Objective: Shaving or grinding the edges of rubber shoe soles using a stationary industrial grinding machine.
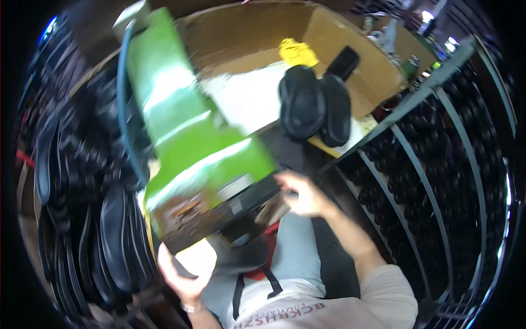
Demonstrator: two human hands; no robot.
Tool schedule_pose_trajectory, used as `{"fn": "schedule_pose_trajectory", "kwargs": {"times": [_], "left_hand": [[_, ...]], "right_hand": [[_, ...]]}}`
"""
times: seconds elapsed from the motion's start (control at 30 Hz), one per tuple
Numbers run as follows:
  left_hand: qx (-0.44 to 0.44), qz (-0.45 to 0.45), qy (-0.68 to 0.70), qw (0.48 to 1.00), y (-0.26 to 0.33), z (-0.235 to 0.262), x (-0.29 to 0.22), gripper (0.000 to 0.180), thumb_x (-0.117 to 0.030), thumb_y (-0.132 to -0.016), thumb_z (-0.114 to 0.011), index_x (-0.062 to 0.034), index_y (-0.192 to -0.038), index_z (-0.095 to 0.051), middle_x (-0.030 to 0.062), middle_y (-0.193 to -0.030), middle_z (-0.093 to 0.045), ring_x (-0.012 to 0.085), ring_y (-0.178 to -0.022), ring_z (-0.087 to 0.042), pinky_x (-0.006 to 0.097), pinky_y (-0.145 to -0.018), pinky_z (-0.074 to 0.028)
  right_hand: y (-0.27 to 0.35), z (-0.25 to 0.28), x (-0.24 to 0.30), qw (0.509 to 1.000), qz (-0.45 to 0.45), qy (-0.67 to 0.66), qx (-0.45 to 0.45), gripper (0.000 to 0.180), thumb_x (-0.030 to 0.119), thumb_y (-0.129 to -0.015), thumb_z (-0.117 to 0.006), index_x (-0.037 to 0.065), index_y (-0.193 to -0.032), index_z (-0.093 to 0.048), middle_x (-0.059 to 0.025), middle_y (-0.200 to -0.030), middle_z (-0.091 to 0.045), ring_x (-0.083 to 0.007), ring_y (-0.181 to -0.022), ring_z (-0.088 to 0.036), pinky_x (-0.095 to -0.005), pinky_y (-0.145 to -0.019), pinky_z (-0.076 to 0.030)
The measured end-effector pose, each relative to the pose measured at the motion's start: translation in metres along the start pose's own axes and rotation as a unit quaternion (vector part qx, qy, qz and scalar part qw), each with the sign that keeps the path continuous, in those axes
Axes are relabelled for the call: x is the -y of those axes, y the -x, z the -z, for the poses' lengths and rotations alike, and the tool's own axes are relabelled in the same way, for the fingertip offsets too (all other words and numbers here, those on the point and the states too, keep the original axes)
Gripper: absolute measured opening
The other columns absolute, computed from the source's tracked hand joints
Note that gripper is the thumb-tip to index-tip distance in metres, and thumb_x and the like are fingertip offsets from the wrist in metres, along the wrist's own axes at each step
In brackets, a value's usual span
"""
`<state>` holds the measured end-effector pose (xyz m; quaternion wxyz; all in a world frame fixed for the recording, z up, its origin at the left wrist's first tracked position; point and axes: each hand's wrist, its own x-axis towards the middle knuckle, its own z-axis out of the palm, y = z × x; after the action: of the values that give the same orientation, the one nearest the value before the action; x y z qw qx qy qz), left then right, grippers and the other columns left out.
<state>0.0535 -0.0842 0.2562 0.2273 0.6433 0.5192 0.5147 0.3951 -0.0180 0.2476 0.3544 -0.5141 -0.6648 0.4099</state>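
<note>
A green machine [203, 159] with a dark front edge stands before me, slanting up to the left. My right hand [304, 194] is beside the right end of that edge, fingers apart and somewhat blurred. Below the machine's left corner is my left hand [183, 279], wearing a wristband, beside a strongly lit white patch. Glare washes out its fingers, so its grip cannot be made out. Between the hands, under the machine, there is a dark rounded piece [241, 255], partly hidden; I cannot tell whether either hand touches it.
Black soles [118, 236] hang or stack in rows at the left. Behind the machine, a cardboard box [246, 38] holds a yellow cloth [297, 52], with black sole-shaped pieces [302, 104] at its near side. A metal rack [433, 88] of dark shiny pieces stands right. A blue hose [125, 109] runs along the machine.
</note>
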Motion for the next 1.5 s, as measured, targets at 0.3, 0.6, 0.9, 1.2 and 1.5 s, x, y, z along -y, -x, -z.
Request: {"fn": "schedule_pose_trajectory", "kwargs": {"times": [0.3, 0.6, 0.9, 1.2, 1.5], "left_hand": [[0.134, 0.194, 0.151, 0.96, 0.013, -0.109, 0.001, 0.023, -0.004, -0.077, -0.07, -0.004, -0.07, -0.048, -0.0054, -0.065, -0.046, 0.0033, -0.062, -0.042, 0.02, -0.056, -0.037], [0.03, 0.078, 0.093, 0.992, 0.008, -0.115, 0.001, 0.01, 0.0, -0.079, -0.069, 0.0019, -0.077, -0.059, -0.0025, -0.069, -0.055, 0.0021, -0.061, -0.044, 0.018, -0.054, -0.036], [0.105, 0.075, 0.098, 0.987, -0.002, -0.091, -0.007, 0.035, -0.004, -0.072, -0.074, 0.0003, -0.102, -0.057, 0.0056, -0.097, -0.058, 0.0128, -0.083, -0.055, 0.026, -0.077, -0.045], [-0.039, 0.22, 0.349, 0.91, -0.013, -0.037, 0.009, 0.037, -0.005, -0.072, -0.073, 0.0046, -0.104, -0.058, 0.0074, -0.094, -0.063, 0.0152, -0.084, -0.06, 0.027, -0.079, -0.048], [-0.103, 0.339, 0.465, 0.811, 0.057, 0.03, 0.068, 0.042, 0.005, -0.076, -0.059, -0.0028, -0.116, -0.051, 0.0086, -0.105, -0.06, 0.0175, -0.095, -0.06, 0.033, -0.088, -0.049]], "right_hand": [[0.169, -0.123, -0.077, 0.931, -0.23, -0.283, -0.027, 0.024, 0.008, -0.076, -0.075, -0.003, -0.094, -0.063, -0.0052, -0.094, -0.065, -0.0086, -0.081, -0.059, -0.0239, -0.074, -0.048], [0.192, -0.146, -0.078, 0.834, -0.236, -0.487, -0.103, 0.046, 0.002, -0.075, -0.072, -0.006, -0.117, -0.055, -0.0102, -0.114, -0.06, -0.0188, -0.108, -0.055, -0.0324, -0.096, -0.041], [0.097, -0.022, -0.036, 0.82, -0.059, -0.428, -0.375, 0.045, 0.011, -0.086, -0.058, -0.002, -0.127, -0.044, -0.014, -0.115, -0.057, -0.0241, -0.101, -0.059, -0.0346, -0.09, -0.047], [0.015, -0.038, -0.03, 0.801, -0.029, -0.536, -0.264, 0.039, 0.001, -0.079, -0.055, -0.001, -0.118, -0.05, -0.0088, -0.106, -0.059, -0.0187, -0.094, -0.059, -0.0306, -0.084, -0.048], [0.005, -0.109, 0.026, 0.903, 0.022, -0.381, -0.196, 0.025, 0.001, -0.074, -0.066, -0.001, -0.097, -0.055, -0.0083, -0.096, -0.061, -0.0138, -0.085, -0.06, -0.0265, -0.076, -0.048]]}}
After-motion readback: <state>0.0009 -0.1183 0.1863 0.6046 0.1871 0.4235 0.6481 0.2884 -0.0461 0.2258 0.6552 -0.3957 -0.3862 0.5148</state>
